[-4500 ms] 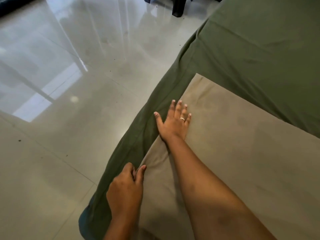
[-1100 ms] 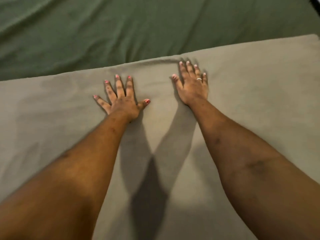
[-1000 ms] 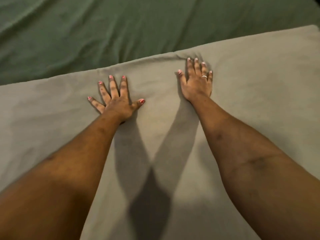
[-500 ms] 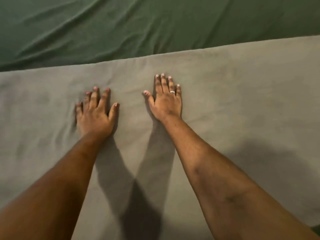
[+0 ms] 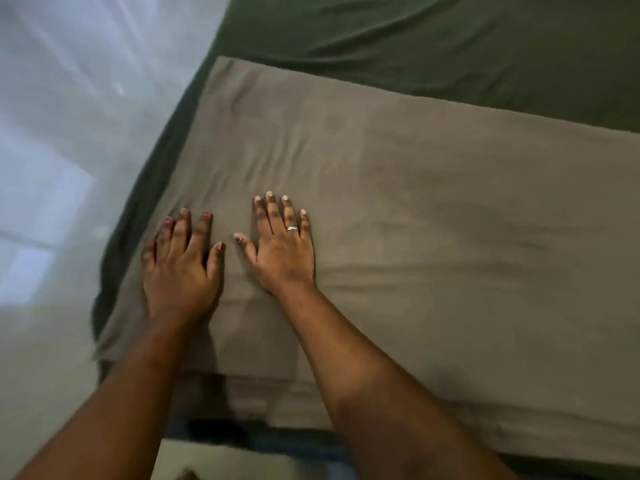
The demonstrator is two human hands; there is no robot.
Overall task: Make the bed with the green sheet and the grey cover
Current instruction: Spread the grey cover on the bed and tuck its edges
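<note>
1. Head view looks down on a bed where the grey cover (image 5: 433, 237) lies as a broad folded band across the green sheet (image 5: 450, 46).
2. No brand, label or writing can be read on either cloth; the picture is somewhat blurred, and faint darker patches on the cover cannot be made out as anything.
3. Left hand (image 5: 181, 268) lies palm down on the cover close to its left edge, its grip released, fingers straight and close together.
4. Right hand (image 5: 282, 251) lies palm down just beside the left one, apart from it, grip released and fingers slightly spread; a ring (image 5: 292, 228) sits on one finger.
5. Neither hand grasps any cloth; both rest flat on top.
6. Far edge of the cover runs as a straight line from the upper left corner down toward the right, with green sheet bare beyond it up to the top of the view.
7. Left edge of the cover runs near the side of the bed, where a narrow strip of green sheet drops toward the floor (image 5: 52, 168).
8. Near edge of the cover hangs over the side of the bed closest to the person, showing stacked folded layers between the forearms.
9. Soft creases cross the cover to the right of the hands.
10. Pale glossy floor lies open to the left, and the long stretch of cover to the right of the hands is uncovered.
</note>
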